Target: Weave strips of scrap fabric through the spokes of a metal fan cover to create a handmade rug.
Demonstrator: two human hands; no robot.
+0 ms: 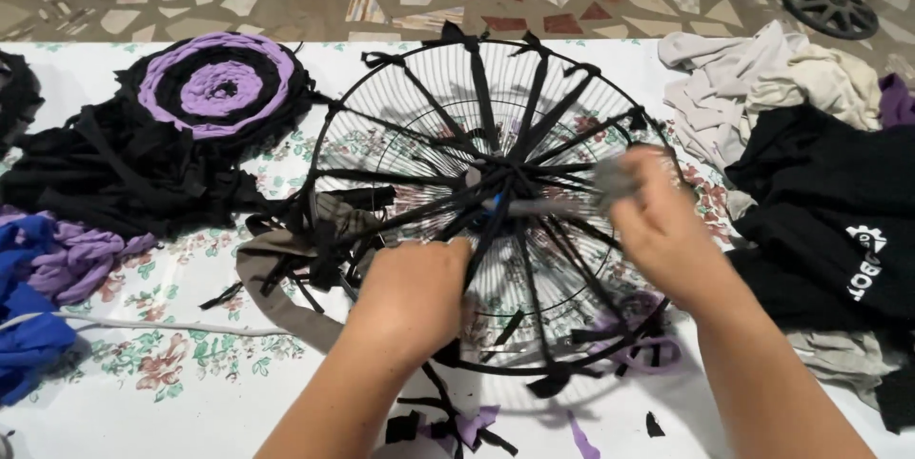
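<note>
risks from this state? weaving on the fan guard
1. The right hand pulls a grey strip across the black spokes; a hard pull might shift or loosen them.
2. The left hand alone steadies the wire fan guard; it might slide on the floral cloth.
3. Loose scraps under the rim could get caught.

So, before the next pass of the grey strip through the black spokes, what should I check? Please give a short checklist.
1. Left hand steadies the wire fan guard: ok, it rests on the spokes.
2. Right hand grips the grey strip: ok, though blurred.
3. Black spokes tied at the rim: ok on the far side; near side partly hidden.
4. Strip reaches the centre: ok.
5. Over or under the next spoke: cannot tell.
6. Spare cloth within reach: ok.
</note>
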